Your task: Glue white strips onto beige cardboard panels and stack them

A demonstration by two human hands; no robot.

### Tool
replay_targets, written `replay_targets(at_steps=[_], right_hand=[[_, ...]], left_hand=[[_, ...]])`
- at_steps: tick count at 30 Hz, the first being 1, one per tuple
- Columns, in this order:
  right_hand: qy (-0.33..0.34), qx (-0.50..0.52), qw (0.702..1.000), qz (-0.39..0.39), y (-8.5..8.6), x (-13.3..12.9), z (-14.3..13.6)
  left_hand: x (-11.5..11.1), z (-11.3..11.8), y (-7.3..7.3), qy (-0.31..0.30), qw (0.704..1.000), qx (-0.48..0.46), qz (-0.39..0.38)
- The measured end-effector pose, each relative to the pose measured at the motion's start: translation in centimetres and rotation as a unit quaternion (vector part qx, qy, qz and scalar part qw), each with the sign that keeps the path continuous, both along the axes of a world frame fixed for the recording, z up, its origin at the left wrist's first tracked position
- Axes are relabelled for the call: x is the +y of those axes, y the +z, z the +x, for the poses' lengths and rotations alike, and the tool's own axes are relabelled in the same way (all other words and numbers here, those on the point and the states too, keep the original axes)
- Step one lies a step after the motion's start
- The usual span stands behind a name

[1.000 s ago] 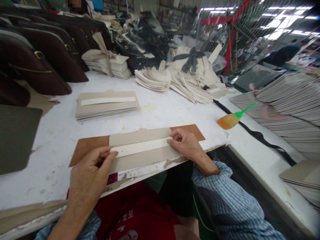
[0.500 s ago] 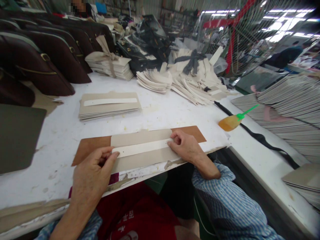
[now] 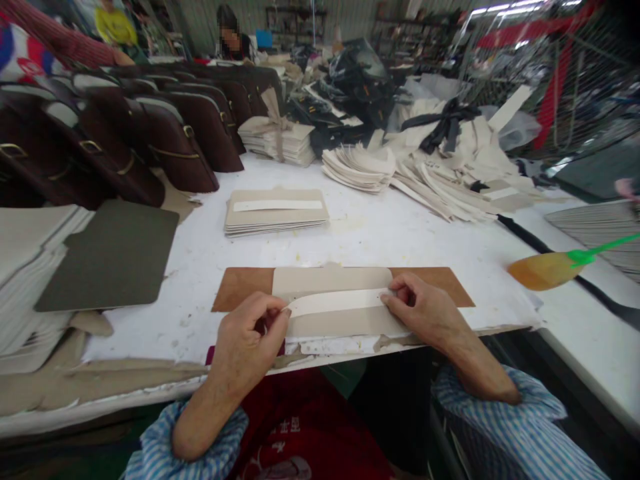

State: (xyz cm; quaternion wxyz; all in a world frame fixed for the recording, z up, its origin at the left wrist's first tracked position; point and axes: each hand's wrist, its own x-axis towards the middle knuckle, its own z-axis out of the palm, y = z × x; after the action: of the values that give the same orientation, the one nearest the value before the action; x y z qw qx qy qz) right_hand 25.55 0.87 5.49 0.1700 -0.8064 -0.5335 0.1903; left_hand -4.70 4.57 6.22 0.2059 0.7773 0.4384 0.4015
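A narrow white strip lies across a beige cardboard panel at the table's front edge. My left hand pinches the strip's left end between thumb and fingers, and that end is lifted slightly off the panel. At the strip's other end, my right hand has its thumb and fingertips closed on it. Beneath the panel is a brown leather-like piece, showing at both sides; its middle is hidden. Farther back sits a stack of similar beige panels with a white strip on top.
Dark brown bags stand in rows at the left, near a dark grey board. Tied cardboard pieces and strip bundles lie at the back. A glue bottle with a green nozzle is at right. A person is in the background.
The view has swung left, so things appear farther right. The strip's left end now curves up in my left hand. Both hands keep hold of its ends.
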Motion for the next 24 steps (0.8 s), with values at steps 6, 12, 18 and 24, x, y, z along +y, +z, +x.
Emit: replay_targets(at_steps=[6,12,18,24], right_hand=[[0.004,0.001,1.0,0.005,-0.3,0.0,0.3],[0.011,-0.003,1.0,0.02,-0.6,-0.1,0.5],[0.008,-0.005,1.0,0.008,-0.4,-0.1,0.4],[0.009,-0.01,1.0,0.008,-0.2,-0.2,0.4]], left_hand=[[0.7,-0.1,-1.2,0.068,0.996,0.003,-0.06],[1.4,0.4,-1.3,0.125,0.983,0.059,-0.121],[1.7,1.2,-0.6,0.148,0.97,0.128,-0.142],[1.8,1.4,-0.4,0.149,0.969,0.145,-0.135]])
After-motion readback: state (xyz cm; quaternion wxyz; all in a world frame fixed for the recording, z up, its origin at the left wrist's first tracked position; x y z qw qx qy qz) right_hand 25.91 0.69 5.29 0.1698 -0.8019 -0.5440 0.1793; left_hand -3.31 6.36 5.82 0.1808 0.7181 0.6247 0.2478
